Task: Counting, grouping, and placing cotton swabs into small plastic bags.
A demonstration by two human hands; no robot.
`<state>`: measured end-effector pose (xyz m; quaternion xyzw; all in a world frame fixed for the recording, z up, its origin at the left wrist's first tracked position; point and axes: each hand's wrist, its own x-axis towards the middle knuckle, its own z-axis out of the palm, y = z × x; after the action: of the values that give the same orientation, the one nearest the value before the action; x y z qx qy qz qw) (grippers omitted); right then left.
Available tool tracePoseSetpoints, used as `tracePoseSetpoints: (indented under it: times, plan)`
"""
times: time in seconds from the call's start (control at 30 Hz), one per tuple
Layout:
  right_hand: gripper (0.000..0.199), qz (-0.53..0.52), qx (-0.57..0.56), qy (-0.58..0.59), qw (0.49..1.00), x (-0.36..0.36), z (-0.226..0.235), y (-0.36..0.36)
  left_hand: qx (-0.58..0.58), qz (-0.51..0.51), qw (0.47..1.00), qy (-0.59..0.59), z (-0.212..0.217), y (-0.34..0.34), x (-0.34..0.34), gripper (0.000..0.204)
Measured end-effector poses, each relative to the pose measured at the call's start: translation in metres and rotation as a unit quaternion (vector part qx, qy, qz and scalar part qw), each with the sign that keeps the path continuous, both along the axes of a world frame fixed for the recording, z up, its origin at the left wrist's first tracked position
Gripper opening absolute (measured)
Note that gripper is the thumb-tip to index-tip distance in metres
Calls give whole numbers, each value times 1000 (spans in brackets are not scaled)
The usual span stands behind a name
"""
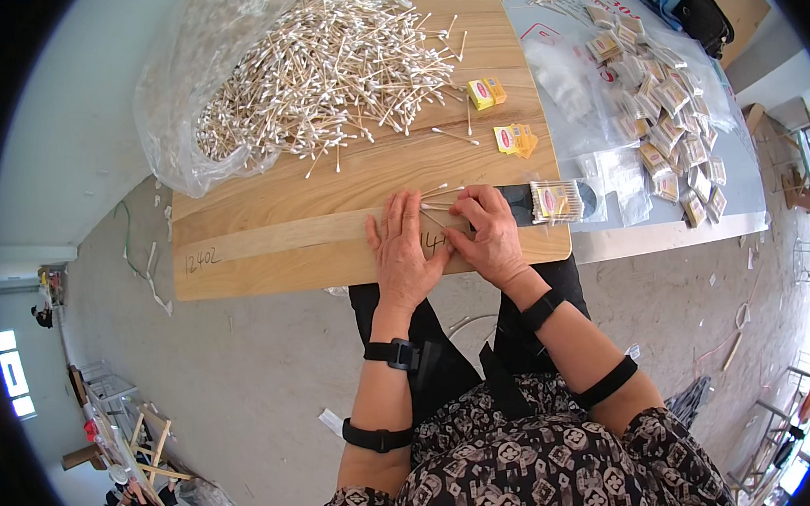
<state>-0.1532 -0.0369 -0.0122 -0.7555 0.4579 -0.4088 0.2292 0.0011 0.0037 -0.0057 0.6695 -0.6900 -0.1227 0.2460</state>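
Observation:
My left hand [403,251] lies palm down on the wooden board [275,242], fingers spread over a few cotton swabs [439,195]. Close beside it, my right hand [487,234] rests on the board's near edge, its fingertips pinching at those same swabs. Farther back on the board, a big heap of cotton swabs [319,68] spills out of a clear plastic bag [169,110]. Just right of my right hand, a filled clear packet of swabs [558,201] lies on a dark strip.
Small yellow label cards [486,92] and more yellow label cards [516,139] lie on the board. Several filled swab packets [670,116] cover the grey table [663,232] to the right, with empty clear bags [618,180]. A blue and black bag [691,4] sits far right. Concrete floor lies below.

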Motion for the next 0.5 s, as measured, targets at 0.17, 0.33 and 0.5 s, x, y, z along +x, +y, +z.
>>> tracePoseSetpoints:
  times: [0.17,0.33,0.5]
  plan:
    - [29,13,6,19,1000,0,2,0,-7,4,1000,0,0,0,0,77]
    - [25,2,-19,-1,1000,2,3,2,-6,8,1000,1,2,0,-1,72]
    - [17,10,-11,-1,1000,1,4,1,-13,6,1000,5,1,-1,-1,71]
